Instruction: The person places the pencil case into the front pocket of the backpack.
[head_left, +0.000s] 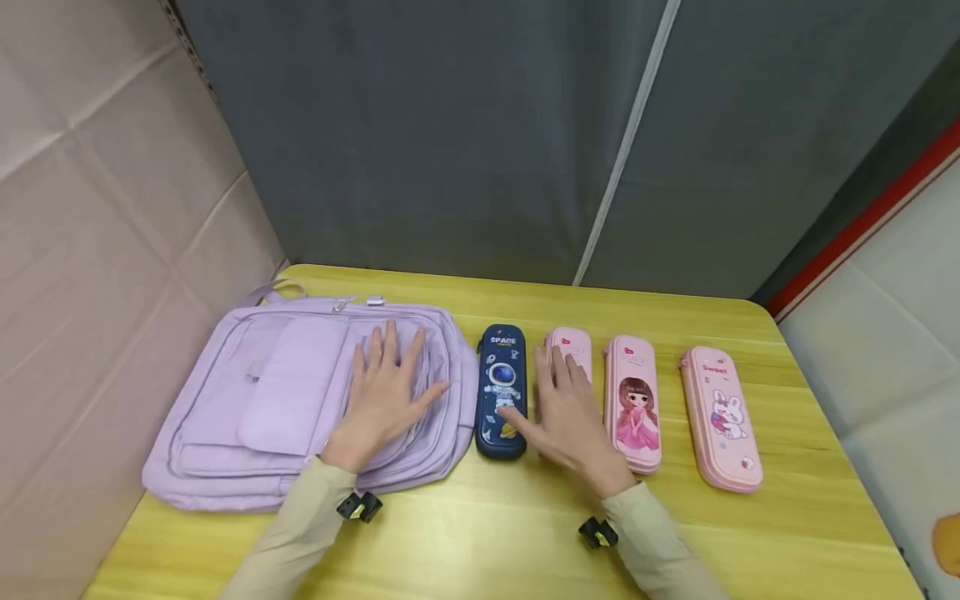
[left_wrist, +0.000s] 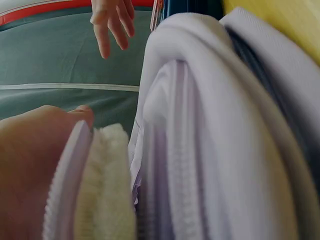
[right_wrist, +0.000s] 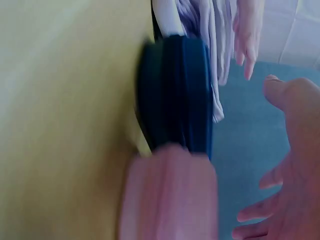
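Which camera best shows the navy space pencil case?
The head view, showing the navy pencil case from above, astronaut print included. The right wrist view shows only its edge, beyond a blurred pink case; the left wrist view just a dark blue sliver, probably it, past the lilac bag.

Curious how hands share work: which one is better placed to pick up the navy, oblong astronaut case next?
Probably the right hand: its thumb overlaps the astronaut case in the head view; the left hand is over the lilac fabric backpack.
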